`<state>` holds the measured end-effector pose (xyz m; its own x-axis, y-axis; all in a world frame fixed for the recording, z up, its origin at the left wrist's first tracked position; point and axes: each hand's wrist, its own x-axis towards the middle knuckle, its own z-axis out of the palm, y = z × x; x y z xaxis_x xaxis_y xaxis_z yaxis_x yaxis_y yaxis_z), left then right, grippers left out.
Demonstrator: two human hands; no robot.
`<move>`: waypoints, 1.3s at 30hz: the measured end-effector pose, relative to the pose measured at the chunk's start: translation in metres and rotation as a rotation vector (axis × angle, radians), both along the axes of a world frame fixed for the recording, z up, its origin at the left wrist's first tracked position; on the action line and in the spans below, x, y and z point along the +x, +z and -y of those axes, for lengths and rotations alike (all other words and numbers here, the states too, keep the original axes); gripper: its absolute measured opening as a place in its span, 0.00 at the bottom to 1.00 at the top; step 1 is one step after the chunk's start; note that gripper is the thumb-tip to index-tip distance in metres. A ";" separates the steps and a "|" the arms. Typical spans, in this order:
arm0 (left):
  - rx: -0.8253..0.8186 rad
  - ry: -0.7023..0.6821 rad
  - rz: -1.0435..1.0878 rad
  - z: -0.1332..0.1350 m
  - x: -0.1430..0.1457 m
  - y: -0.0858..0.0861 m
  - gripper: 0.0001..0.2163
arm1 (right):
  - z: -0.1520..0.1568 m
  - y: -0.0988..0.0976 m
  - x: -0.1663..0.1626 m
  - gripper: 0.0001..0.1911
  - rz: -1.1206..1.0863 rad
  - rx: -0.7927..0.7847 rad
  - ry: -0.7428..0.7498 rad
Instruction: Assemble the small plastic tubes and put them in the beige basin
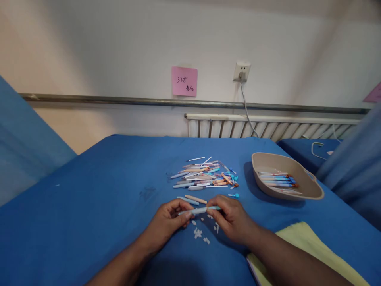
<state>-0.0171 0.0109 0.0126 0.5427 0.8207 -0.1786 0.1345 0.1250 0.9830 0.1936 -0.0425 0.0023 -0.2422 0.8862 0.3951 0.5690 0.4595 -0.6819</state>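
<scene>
Between my two hands is a light blue pen (200, 211), held level above the blue cloth. My left hand (174, 216) pinches its left end, while my right hand (230, 216) grips the other end, where a teal part shows between the fingers. Just beyond lie a blue pen barrel (188, 201) and an orange pen barrel (195, 199). Farther back is a loose pile of pen parts (202, 176), with barrels, thin white refills and teal and orange pieces. Small white bits (198, 232) are scattered on the cloth below and between my hands.
A beige basket (309, 190) with several pens inside stands at the right. Nearer, a yellow cloth (300, 238) lies partly under my right forearm. A small teal piece (233, 195) sits beyond my right hand. The table's blue cover (119, 178) reaches back to the wall and radiator (232, 129).
</scene>
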 end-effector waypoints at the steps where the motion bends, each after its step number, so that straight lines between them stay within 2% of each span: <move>1: 0.011 -0.002 -0.002 0.000 0.000 0.000 0.10 | 0.000 0.000 0.000 0.05 0.002 0.000 -0.002; 6: 0.069 -0.010 -0.038 0.000 -0.002 -0.001 0.10 | -0.002 0.001 -0.001 0.05 0.024 0.015 0.008; 11: 0.215 -0.137 -0.168 0.005 -0.001 0.007 0.10 | -0.002 0.002 -0.003 0.07 0.079 0.018 0.091; 14: 0.259 -0.191 -0.258 0.008 0.001 0.010 0.10 | -0.001 0.005 0.001 0.13 0.089 0.000 0.115; 16: 0.209 -0.177 -0.242 0.006 0.001 0.009 0.10 | -0.003 0.007 0.009 0.16 0.030 0.008 0.038; 20: 0.062 -0.063 -0.110 -0.002 0.002 0.002 0.11 | -0.016 0.004 0.039 0.10 -0.107 0.069 -0.289; 23: -0.002 0.014 -0.013 -0.007 0.001 -0.002 0.12 | -0.024 -0.001 0.063 0.11 -0.098 -0.001 -0.402; 30: -0.107 0.064 0.093 -0.008 0.000 -0.007 0.12 | -0.022 -0.001 0.086 0.06 0.192 -0.186 -0.341; 39: -0.101 0.015 0.041 -0.005 0.003 -0.003 0.14 | -0.025 -0.018 0.081 0.07 0.427 -0.214 -0.278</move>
<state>-0.0145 0.0164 0.0099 0.5391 0.8078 -0.2384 0.0914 0.2253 0.9700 0.2746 -0.0172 -0.0156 -0.0871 0.9893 0.1173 0.8958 0.1293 -0.4253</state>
